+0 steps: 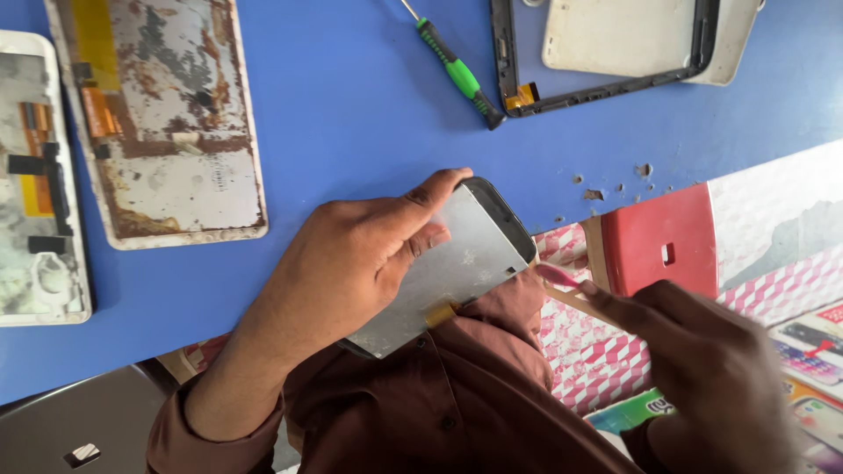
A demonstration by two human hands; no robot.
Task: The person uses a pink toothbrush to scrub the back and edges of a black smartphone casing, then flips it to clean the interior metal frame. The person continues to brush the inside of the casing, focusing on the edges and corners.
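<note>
My left hand (351, 263) grips a grey metal-backed screen panel (465, 263) by its upper edge, tilted over the front edge of the blue table (351, 105). A small yellow flex tab (441, 313) sticks out at the panel's lower edge. My right hand (702, 360) holds a thin pink-tipped brush (562, 279), its tip touching the panel's right edge. A brown sleeve and shirt lie under both hands.
Two worn screen backs (167, 114) (39, 184) lie at the left. A green-handled screwdriver (457, 70) and a black frame (606, 83) with a white cover (623, 35) lie at the top. A red stool (659, 237) stands below the table edge.
</note>
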